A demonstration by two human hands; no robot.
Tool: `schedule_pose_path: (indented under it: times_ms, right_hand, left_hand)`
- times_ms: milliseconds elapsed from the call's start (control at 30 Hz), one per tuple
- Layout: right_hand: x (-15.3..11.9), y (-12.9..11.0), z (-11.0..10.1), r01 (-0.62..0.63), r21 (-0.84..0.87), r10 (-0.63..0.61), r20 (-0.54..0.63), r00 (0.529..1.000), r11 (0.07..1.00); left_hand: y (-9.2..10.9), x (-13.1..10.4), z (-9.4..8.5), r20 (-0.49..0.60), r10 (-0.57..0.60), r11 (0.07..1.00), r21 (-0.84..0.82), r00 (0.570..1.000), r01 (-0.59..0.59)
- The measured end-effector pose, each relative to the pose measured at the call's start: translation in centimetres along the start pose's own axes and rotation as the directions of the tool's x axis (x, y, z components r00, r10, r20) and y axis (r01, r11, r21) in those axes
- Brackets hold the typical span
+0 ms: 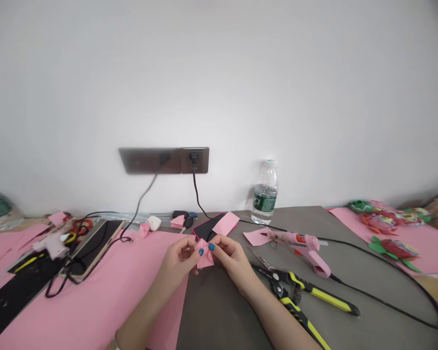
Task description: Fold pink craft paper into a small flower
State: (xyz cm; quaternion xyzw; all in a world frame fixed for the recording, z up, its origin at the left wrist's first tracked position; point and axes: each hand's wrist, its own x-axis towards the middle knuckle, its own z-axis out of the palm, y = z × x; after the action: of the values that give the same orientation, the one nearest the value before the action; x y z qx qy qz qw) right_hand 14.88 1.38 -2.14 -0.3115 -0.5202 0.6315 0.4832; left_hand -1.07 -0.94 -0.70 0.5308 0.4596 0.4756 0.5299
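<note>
Between both hands, just above the table, is a small folded piece of pink paper (205,260) with visible creases. My left hand (180,260) pinches its left side, thumb on the near face. On its upper right, my right hand (228,255) is closed with thumb and finger pressed on the paper. The fingers behind the paper are partly hidden. Just beyond my hands lies a phone (206,227) in a red-edged case, with a pink paper rectangle (226,223) partly over it.
Right of my hands lie a pink glue gun (306,248) with a looping black cord and yellow-black wire pliers (295,287). A water bottle (265,194) stands by the wall. Folded paper flowers (397,248) lie far right. Another phone (95,248) and cables are at left on pink sheets (105,306).
</note>
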Motion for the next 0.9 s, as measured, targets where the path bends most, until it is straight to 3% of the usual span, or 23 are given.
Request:
schedule_pose_path:
  times_ms: [300, 600, 900]
  right_hand:
    - [0.0, 0.3, 0.0, 0.028, -0.092, -0.03, -0.016, 0.999, 0.995]
    - [0.2, 0.9, 0.0, -0.008, -0.09, 0.004, -0.04, 0.999, 0.996]
    - [-0.2, 0.6, 0.4, 0.041, -0.172, -0.054, -0.075, 0.996, 0.984]
  left_hand:
    - [-0.3, 0.0, 0.0, 0.07, -0.031, 0.997, 0.077, 0.997, 0.026]
    - [-0.8, 0.1, 0.2, -0.036, 0.038, 0.997, 0.061, 0.999, -0.036]
    - [0.0, -0.1, 0.0, 0.122, -0.004, 0.982, 0.189, 0.992, -0.02]
